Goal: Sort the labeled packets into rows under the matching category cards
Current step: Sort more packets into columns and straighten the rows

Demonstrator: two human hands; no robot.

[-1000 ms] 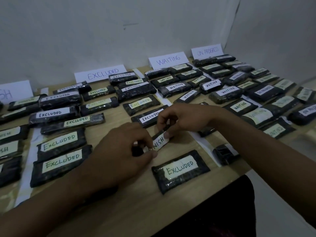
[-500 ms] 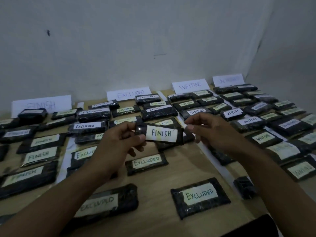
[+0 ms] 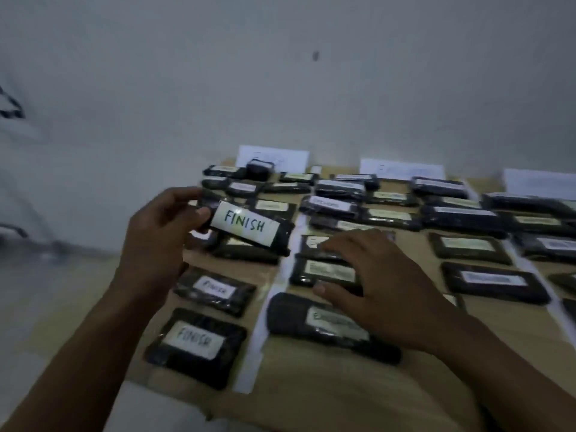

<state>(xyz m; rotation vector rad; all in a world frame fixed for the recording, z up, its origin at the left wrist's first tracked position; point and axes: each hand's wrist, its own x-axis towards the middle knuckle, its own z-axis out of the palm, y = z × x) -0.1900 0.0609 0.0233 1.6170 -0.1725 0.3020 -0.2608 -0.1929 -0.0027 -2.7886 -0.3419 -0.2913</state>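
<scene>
Head view | left hand [image 3: 156, 241] pinches FINISH packet [image 3: 249, 227] | right hand [image 3: 377, 282] seemingly flat

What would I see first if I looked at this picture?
The FINISH packet with its bright white label, held up by the left hand, left of centre. Next, the right hand, spread open over the middle rows of dark packets on the table.

Dark rectangular plastic-wrapped packet labelled FINISH [image 3: 249, 227], centre-left of frame: film glossy, white paper label catching glare. Other dark wrapped packets [image 3: 196, 347], lower left and right: same shiny, crinkled film. Tan tabletop [image 3: 311, 378]: wood-look, matt, smooth. White divider strips [image 3: 249, 347] and upright white cards [image 3: 272, 157], upper centre: matt paper. Pale wall [image 3: 280, 73]: matt paint.
</scene>
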